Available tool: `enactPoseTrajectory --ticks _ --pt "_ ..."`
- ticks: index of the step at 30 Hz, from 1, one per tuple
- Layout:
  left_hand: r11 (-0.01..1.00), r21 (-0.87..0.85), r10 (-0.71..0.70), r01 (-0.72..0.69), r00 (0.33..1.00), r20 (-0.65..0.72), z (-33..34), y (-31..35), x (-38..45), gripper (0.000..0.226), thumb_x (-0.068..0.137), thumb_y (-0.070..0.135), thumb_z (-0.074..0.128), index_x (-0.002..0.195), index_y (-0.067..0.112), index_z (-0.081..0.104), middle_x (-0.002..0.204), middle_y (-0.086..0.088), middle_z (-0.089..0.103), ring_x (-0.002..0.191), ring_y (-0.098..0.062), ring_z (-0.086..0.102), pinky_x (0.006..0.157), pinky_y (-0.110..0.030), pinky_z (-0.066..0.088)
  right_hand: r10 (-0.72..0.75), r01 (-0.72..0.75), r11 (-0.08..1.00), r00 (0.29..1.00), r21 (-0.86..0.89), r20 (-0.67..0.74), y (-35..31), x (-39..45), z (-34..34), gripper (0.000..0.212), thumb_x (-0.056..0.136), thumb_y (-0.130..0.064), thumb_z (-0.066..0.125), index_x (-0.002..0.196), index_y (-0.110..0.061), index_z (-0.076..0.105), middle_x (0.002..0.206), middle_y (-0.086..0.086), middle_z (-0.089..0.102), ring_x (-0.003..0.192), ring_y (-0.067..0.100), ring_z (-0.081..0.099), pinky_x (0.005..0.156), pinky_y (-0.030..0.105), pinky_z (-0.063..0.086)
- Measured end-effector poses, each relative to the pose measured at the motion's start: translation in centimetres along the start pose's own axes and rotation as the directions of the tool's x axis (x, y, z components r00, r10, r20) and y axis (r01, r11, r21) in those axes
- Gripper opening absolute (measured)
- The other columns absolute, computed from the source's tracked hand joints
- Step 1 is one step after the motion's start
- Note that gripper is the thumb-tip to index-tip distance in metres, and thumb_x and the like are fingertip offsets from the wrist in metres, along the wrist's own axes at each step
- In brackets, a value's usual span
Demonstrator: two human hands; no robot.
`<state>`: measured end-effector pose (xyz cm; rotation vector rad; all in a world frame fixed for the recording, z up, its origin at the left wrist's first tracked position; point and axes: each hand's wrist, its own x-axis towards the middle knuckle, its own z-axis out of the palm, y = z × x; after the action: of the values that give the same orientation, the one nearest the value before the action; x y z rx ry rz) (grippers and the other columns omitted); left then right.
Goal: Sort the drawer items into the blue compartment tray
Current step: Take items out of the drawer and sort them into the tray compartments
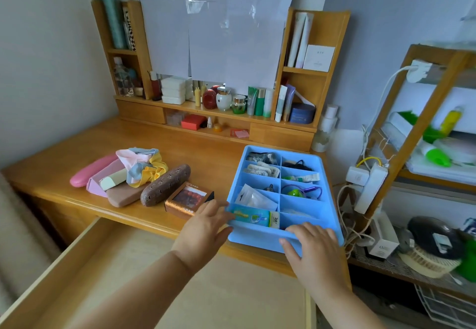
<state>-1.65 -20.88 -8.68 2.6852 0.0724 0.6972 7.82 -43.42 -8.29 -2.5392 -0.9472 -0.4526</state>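
- The blue compartment tray (pixel 332 174) sits on the wooden counter (pixel 64 164) at about 3 o'clock of the view, its near end jutting over the counter's front edge.
- The left hand (pixel 206 225) rests against the tray's near left corner, fingers fairly straight and spread, thumb under the rim; it grips nothing fully.
- The right hand (pixel 311 246) lies on the tray's near rim toward 5 o'clock, fingers extended over the edge and the thumb on the outer wall.
- In the tray's near left cell lies a green and yellow packet (pixel 253 217); the cell behind it holds a clear zip pouch (pixel 253 197).
- Farther left cells hold white sachets (pixel 262 171) and a dark packet (pixel 261 158).
- Right cells hold a black cord (pixel 298 165), a white tube (pixel 305 178) and a purple cable with a green ball (pixel 300 191).
- At 9 o'clock of the tray lie a brown gift box (pixel 188 200), a brown perforated case (pixel 166 184), a pink case (pixel 92 170) and a bundle of pastel cloths (pixel 144 166).
- The open drawer (pixel 77 264) fills the 7 o'clock part of the view below the counter.
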Motion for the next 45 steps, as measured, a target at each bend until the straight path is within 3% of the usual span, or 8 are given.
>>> enactPoseTrajectory --ticks 11,16,19,26,31,35,41,45 --pt "0.989 0.113 -0.106 0.095 0.990 0.098 1.7 0.6 4.6 0.023 0.093 0.022 0.053 0.111 0.014 0.067 0.123 -0.001 0.051 0.100 -0.021 0.060 0.086 -0.031 0.050 0.035 -0.034 0.999 0.997 -0.019 0.062 3.4 4.4 1.1 0.031 0.085 -0.056 0.055 0.085 -0.027 0.066 0.078 -0.011 0.058 0.081 0.012 0.055 0.075 0.029 0.025" --pt "0.974 0.131 0.178 -0.185 0.982 0.066 2.3 2.3 5.4 0.008 0.078 0.022 0.072 0.082 0.015 0.072 0.098 -0.001 0.064 0.095 -0.024 0.060 0.082 -0.035 0.052 0.126 -0.127 0.992 0.992 0.028 0.012 6.3 7.1 1.8 0.065 0.083 -0.072 0.018 0.051 -0.024 0.046 0.052 -0.006 0.046 0.059 0.010 0.047 0.071 0.033 0.023" --pt "0.963 0.061 0.252 -0.261 0.959 0.131 3.2 3.3 5.0 0.014 0.083 0.025 0.065 0.090 0.014 0.070 0.101 -0.001 0.062 0.097 -0.024 0.058 0.087 -0.031 0.050 0.059 -0.058 0.998 0.996 0.012 -0.066 8.5 8.2 2.2 0.055 0.086 -0.058 0.031 0.044 -0.023 0.035 0.045 -0.005 0.037 0.054 0.014 0.044 0.068 0.035 0.027" --pt "0.965 0.063 0.229 -0.255 0.933 0.277 3.4 3.2 6.0 0.054 0.093 0.039 0.049 0.143 0.022 0.036 0.142 0.001 0.037 0.128 -0.016 0.040 0.109 -0.027 0.032 0.181 -0.184 0.983 0.971 -0.010 -0.159 7.4 9.5 0.8 0.020 0.078 -0.030 0.074 0.070 -0.013 0.070 0.083 0.004 0.064 0.082 0.030 0.058 0.080 0.040 0.042" --pt "0.987 0.107 0.085 -0.120 0.955 0.286 1.0 -1.3 9.9 0.064 0.084 0.019 0.052 0.144 0.019 0.033 0.145 -0.001 0.040 0.128 -0.020 0.044 0.105 -0.032 0.037 -0.093 0.104 0.961 0.994 0.255 -0.054 -1.8 5.5 1.7 0.033 0.083 -0.048 0.053 0.098 -0.021 0.064 0.098 -0.007 0.058 0.090 0.015 0.054 0.079 0.027 0.045" --pt "0.973 0.230 -0.094 0.015 0.936 0.338 1.8 -3.4 12.4 0.064 0.085 0.008 0.046 0.145 0.025 0.032 0.150 0.007 0.034 0.132 -0.016 0.038 0.104 -0.028 0.035 -0.056 0.036 0.974 0.995 0.224 0.083 -3.5 5.0 3.7 0.038 0.092 -0.039 0.052 0.127 -0.025 0.051 0.118 -0.005 0.046 0.107 0.018 0.047 0.092 0.028 0.037" --pt "0.957 0.286 -0.048 -0.041 0.954 0.295 2.6 -5.0 13.4 0.046 0.092 0.035 0.054 0.137 0.029 0.046 0.142 0.010 0.045 0.131 -0.011 0.038 0.109 -0.028 0.031 -0.126 0.133 0.968 0.991 0.212 -0.048 0.0 4.6 2.4 0.020 0.079 -0.021 0.063 0.098 -0.024 0.068 0.082 -0.007 0.059 0.068 0.016 0.057 0.060 0.027 0.048" --pt "0.964 0.236 0.066 -0.124 0.969 0.239 3.3 -4.0 13.0 0.037 0.090 0.040 0.058 0.126 0.031 0.056 0.125 0.010 0.055 0.121 -0.012 0.047 0.110 -0.030 0.027 -0.150 0.155 0.981 0.987 0.115 -0.049 5.0 4.2 1.5 0.018 0.083 -0.022 0.060 0.099 -0.025 0.068 0.085 -0.009 0.059 0.076 0.015 0.056 0.068 0.023 0.043"
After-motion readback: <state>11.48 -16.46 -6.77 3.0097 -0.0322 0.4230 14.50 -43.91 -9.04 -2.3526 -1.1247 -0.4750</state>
